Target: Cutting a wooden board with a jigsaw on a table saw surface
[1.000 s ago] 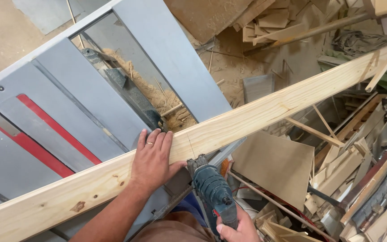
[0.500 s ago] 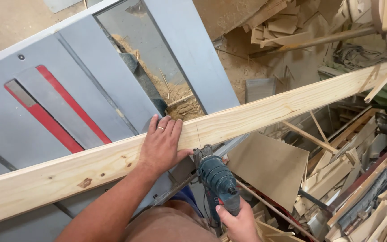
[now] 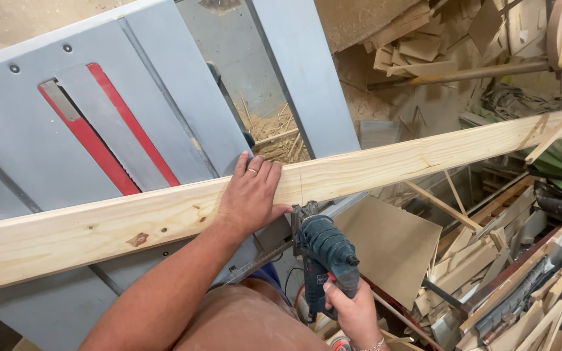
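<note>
The left hand (image 3: pixel 252 195) lies flat, fingers spread, pressing a long pine board (image 3: pixel 385 169) onto the grey saw table (image 3: pixel 34 130). Just right of it and below the board's near edge, the right hand (image 3: pixel 352 312) grips a dark green jigsaw (image 3: pixel 323 250), its front touching the board beside a pencil line.
</note>
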